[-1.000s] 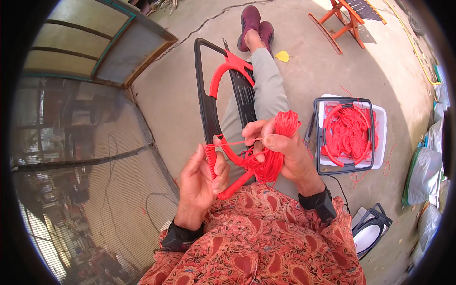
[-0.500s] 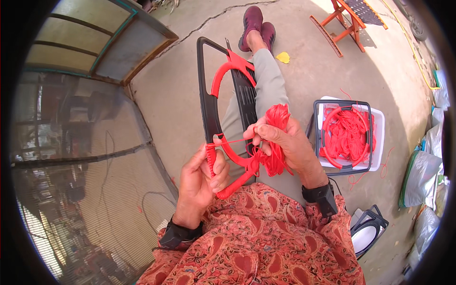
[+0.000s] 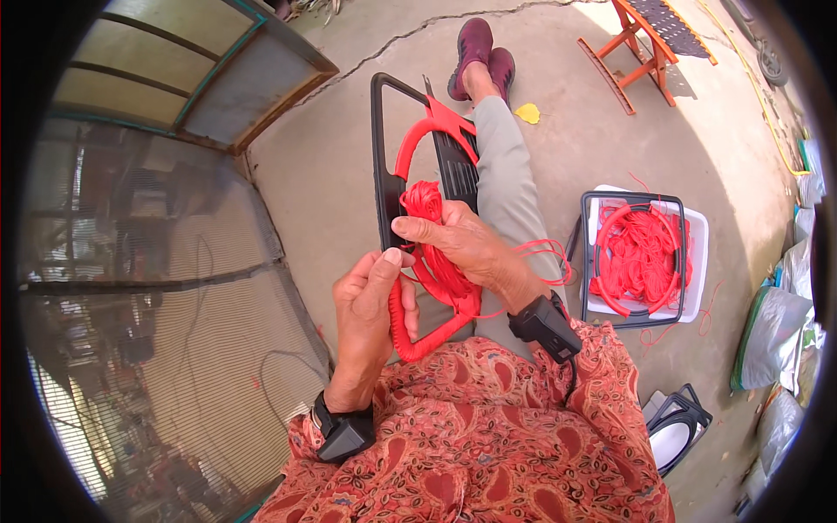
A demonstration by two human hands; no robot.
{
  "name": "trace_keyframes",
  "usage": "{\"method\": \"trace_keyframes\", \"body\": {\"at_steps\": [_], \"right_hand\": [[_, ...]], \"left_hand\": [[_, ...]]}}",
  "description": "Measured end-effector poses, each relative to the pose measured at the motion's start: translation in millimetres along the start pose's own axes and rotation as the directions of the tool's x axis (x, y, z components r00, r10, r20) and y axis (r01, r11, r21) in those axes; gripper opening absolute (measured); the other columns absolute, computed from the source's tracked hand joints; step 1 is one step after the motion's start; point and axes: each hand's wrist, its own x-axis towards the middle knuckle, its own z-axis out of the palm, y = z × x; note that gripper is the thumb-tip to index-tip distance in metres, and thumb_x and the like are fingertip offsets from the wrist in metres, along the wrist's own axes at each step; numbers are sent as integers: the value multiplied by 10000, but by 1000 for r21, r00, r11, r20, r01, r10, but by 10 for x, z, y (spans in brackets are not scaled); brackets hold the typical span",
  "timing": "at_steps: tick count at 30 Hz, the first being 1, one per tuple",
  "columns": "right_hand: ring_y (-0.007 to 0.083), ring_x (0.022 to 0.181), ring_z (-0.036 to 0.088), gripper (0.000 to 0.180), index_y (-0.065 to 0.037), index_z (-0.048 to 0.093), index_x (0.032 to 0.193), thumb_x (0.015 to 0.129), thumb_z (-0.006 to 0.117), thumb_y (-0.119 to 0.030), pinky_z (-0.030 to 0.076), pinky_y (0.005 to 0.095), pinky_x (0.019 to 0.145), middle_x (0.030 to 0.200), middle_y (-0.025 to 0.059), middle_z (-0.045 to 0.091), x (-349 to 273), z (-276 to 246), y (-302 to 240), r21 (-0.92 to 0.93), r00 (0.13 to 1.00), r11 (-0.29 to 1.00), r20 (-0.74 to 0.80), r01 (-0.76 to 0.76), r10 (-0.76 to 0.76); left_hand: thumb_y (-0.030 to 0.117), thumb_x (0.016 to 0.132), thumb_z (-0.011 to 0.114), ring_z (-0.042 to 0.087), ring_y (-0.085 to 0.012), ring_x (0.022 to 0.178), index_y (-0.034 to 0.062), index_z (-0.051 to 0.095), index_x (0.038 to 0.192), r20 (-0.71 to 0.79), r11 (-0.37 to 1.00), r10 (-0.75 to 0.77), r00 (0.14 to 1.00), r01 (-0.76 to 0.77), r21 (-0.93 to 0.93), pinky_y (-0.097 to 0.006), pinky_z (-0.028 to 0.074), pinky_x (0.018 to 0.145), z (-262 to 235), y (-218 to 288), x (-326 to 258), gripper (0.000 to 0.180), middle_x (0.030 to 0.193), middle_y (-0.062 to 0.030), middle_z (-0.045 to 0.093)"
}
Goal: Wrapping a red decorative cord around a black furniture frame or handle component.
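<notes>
A black plastic frame (image 3: pixel 380 166) with a red cord-wrapped oval part (image 3: pixel 417 350) rests across my lap. My left hand (image 3: pixel 362 305) is closed on the near left side of the wrapped part, thumb and fingers pinching at the end of the tight coils. Just above it, my right hand (image 3: pixel 479 248) grips a bundle of red cord (image 3: pixel 425 199), which lies over the left side of the frame. Loose loops of the cord trail to the right, past my right wrist. My right fingertips are partly hidden behind the bundle.
On the ground at right, a white tub (image 3: pixel 696 292) holds tangled red cord (image 3: pixel 643 261), with a similar black-and-red frame (image 3: pixel 635 194) on top. More black frames (image 3: pixel 678 427) lie nearer. A wooden folding stool (image 3: pixel 643 54) stands far right, silver bags (image 3: pixel 772 336) along the right, a mesh screen (image 3: pixel 174 349) at left.
My right hand has carried the cord bundle left, over the frame's left side and closer to my left hand. The strand stretched between the hands no longer shows; loops now trail at right.
</notes>
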Motion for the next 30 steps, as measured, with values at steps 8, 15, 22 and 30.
{"method": "trace_keyframes", "body": {"at_steps": [8,15,22,30], "right_hand": [[31,697,507,140,-75,606,901,874,703,-172,428,215,612,811,-51,566,260,82,400,197,991,973,-93,116,-99],[39,704,508,151,-75,614,888,861,716,-184,451,238,648,819,-47,567,268,107,409,134,989,985,-122,105,-89],[62,695,557,168,-60,621,899,865,705,-201,485,237,626,804,-21,582,133,-17,67,-48,1000,999,-19,-25,24],[68,648,557,177,-59,634,868,883,690,-226,459,227,612,715,-19,589,-48,-195,246,-110,999,994,-39,-23,18]], "left_hand": [[273,956,511,474,-124,372,0,606,857,-120,963,115,986,-81,256,-243,358,355,-108,-47,10,306,521,-62,532],[295,943,515,472,-124,374,0,607,856,-180,947,118,977,-57,317,-246,364,370,-127,-90,-43,320,518,-67,535],[278,964,499,525,-166,434,-20,597,905,-40,990,17,999,-11,144,-278,427,413,-138,-20,-41,319,568,-93,554],[369,1014,398,562,-215,484,-34,505,1108,59,966,-121,991,131,-222,-326,482,460,-194,-101,-71,427,652,-116,573]]}}
